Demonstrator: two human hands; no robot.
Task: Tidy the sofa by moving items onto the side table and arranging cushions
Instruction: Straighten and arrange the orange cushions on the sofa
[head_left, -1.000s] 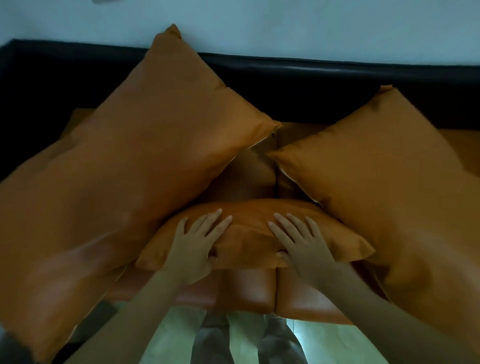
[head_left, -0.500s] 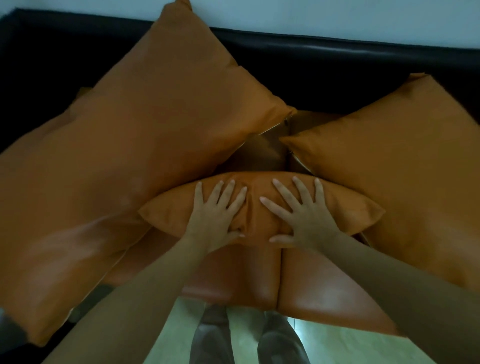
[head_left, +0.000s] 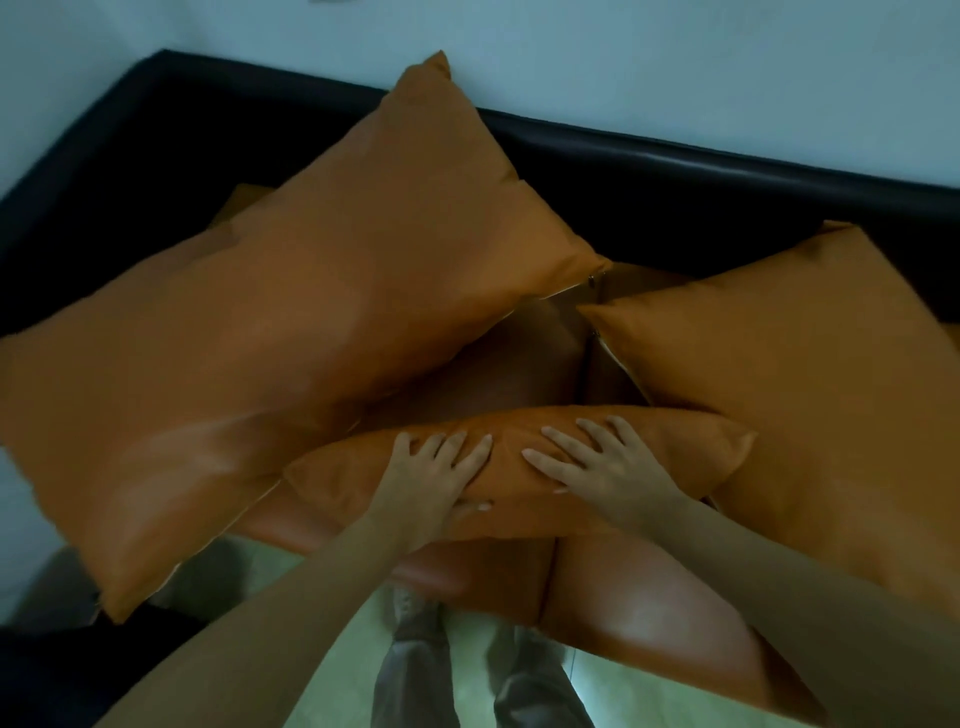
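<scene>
Nearest, at the sofa's front edge (head_left: 649, 613): left hand (head_left: 431, 480) and right hand (head_left: 608, 467) spread flat, palms down, fingers splayed on the small middle cushion (head_left: 519, 488), pressing rather than gripping. Risk, as a guess: cushion overhanging that edge, liable to tip floorward if pressed off-centre. Farther back, large left cushion (head_left: 291, 332) and right cushion (head_left: 810, 395) propped against the black backrest (head_left: 727, 182); a nudge could topple either.

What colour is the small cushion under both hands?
Plain orange, no pattern: the small cushion matches the two bigger ones, seen in the head view.
</scene>
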